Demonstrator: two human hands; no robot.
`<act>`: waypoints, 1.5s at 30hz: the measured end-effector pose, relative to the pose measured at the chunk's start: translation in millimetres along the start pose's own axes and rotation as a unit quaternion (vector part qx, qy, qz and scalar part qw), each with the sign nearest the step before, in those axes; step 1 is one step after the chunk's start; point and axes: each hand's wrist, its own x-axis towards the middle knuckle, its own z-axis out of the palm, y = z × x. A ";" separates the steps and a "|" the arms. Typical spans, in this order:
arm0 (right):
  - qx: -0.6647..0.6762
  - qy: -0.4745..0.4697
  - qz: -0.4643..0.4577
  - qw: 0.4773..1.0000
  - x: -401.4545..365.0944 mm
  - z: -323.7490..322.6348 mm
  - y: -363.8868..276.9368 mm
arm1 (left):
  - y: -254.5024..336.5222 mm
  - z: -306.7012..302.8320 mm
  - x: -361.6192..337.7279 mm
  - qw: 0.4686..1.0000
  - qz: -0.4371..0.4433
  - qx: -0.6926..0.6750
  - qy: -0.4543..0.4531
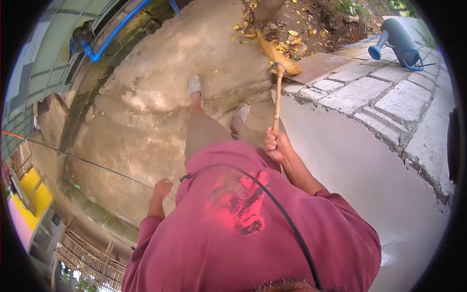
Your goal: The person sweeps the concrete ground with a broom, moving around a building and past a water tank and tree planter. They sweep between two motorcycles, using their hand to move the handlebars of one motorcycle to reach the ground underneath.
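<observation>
So there's a block wall (404,100), broom (278,90) bristles by yellow leaves (293,38), and a blue watering can (402,41) on the blocks, contents hidden. Right hand's (277,144) clamped round the broom handle; left hand's (163,188) well apart, fingers curled.

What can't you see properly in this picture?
All in the head view:
Left hand: its palm is hidden by the back of the hand and curled fingers.
Broom: its bristles hide the ground under them.
Blue pipe: the round picture edge cuts it off.
Shirt print: too blurred to name.
</observation>
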 end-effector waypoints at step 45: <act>-0.347 0.164 -0.134 0.914 269.0 246.1 -174.2 | 106.6 -381.6 168.6 0.990 0.128 0.017 0.063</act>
